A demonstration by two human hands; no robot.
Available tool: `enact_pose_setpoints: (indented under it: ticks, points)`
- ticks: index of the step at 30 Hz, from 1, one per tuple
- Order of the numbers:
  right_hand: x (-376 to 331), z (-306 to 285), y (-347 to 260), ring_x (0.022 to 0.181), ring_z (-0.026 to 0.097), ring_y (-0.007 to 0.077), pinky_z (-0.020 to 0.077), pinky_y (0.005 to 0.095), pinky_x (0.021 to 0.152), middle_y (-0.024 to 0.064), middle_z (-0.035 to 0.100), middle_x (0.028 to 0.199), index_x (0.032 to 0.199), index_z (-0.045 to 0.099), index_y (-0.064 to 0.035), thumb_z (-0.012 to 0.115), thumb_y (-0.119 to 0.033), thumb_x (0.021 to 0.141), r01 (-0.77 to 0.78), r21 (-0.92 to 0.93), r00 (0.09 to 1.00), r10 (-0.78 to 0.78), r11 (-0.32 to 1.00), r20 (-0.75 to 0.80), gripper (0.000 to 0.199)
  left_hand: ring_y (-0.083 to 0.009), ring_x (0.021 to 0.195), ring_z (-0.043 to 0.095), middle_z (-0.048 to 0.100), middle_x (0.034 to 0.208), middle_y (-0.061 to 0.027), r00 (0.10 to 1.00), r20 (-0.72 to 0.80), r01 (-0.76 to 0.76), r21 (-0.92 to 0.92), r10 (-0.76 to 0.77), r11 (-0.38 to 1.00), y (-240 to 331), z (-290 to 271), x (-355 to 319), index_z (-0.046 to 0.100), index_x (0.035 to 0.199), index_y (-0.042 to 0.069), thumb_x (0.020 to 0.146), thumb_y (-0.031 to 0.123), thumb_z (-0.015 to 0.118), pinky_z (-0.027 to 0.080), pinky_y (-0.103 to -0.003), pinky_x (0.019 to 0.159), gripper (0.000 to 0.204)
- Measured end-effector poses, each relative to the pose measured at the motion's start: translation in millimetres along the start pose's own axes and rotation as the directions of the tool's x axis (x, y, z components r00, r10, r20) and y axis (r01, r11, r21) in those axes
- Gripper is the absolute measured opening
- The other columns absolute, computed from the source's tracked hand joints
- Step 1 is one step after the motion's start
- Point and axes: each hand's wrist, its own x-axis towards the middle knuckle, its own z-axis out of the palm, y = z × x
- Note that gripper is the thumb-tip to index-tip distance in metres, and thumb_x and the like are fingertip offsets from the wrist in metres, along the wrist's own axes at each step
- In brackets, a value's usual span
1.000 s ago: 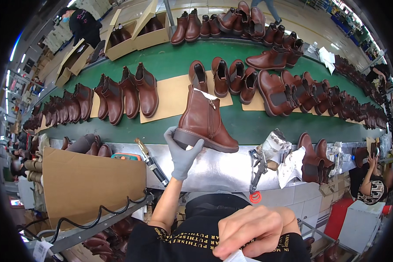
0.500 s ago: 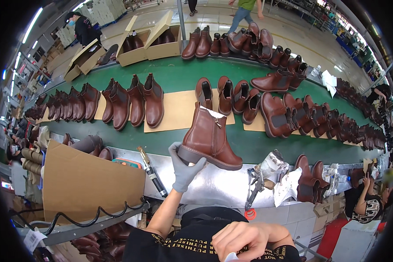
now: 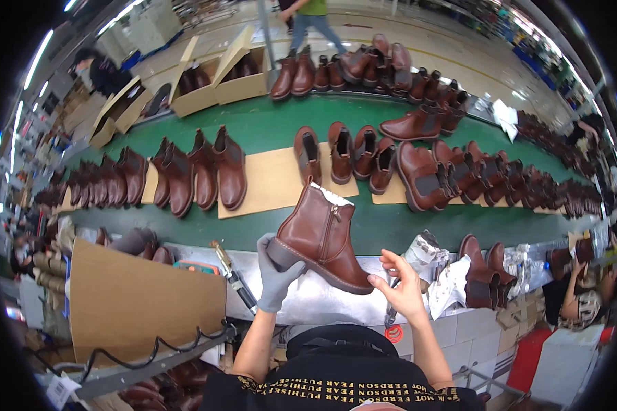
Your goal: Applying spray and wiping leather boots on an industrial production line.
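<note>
A brown ankle boot [image 3: 325, 238] with a side zip is held up over the front edge of the green conveyor belt [image 3: 267, 130]. My left hand [image 3: 276, 274], in a grey glove, grips it at the heel. My bare right hand [image 3: 399, 290] is at the boot's toe, fingers apart and touching the sole's front end. The boot's toe points right and slightly down.
Many brown boots [image 3: 206, 171] stand in rows on the belt, some on cardboard sheets [image 3: 274, 179]. A cardboard panel [image 3: 140, 301] leans at lower left. A long tool [image 3: 234, 277] lies on the metal ledge. Open boxes [image 3: 216, 81] sit beyond the belt; other people work around.
My right hand has risen from my lap to the boot's toe. The boot has come closer and lower toward me, still held at the heel by my left hand.
</note>
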Motion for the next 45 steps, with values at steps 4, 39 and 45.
enact_pose_setpoints:
  ticks: [4, 39, 45]
  points:
    - [10.5, -2.6, 58.0, 0.125, 0.049, 0.0245, 0.0396, 0.0387, 0.103, 0.0166, 0.050, 0.136, 0.143, 0.036, -0.0007, 0.075, -0.032, 0.082, -0.273, 0.408, 0.911, 0.099, 0.871, 0.400, 0.078, -0.0198, 0.091, 0.059, 0.051, 0.114, -0.0088, 0.995, 0.048, 0.090, -0.160, -0.084, 0.983, -4.7, 3.2, -6.7, 0.036, 0.131, 0.010, 0.069, 0.000, 0.075, 0.056, -0.030, 0.066, 0.074]
    - [-388.4, -157.1, -80.0, 0.125, 0.046, 0.0314, 0.0371, 0.0431, 0.105, 0.0177, 0.045, 0.137, 0.138, 0.037, 0.0036, 0.051, -0.040, 0.091, 0.126, -0.532, -0.856, -0.180, 0.837, -0.485, 0.065, -0.0507, 0.111, 0.055, 0.059, 0.115, -0.0334, 0.040, 0.579, 0.925, 0.286, -0.814, 0.249, -246.6, 11.5, 35.0, 0.056, 0.122, 0.003, 0.098, 0.049, 0.037, 0.045, -0.062, 0.095, 0.056]
    - [-386.2, -252.2, 21.0, 0.122, 0.047, 0.0306, 0.0337, 0.0455, 0.106, 0.0169, 0.047, 0.133, 0.135, 0.041, 0.0022, 0.058, -0.038, 0.084, 0.056, -0.669, -0.829, -0.339, 0.741, -0.445, 0.067, -0.0442, 0.104, 0.060, 0.064, 0.106, -0.0260, 0.247, 0.434, 0.922, 0.170, -0.867, 0.348, -235.7, 21.1, 17.8, 0.063, 0.110, 0.004, 0.096, 0.049, 0.043, 0.049, -0.055, 0.093, 0.051]
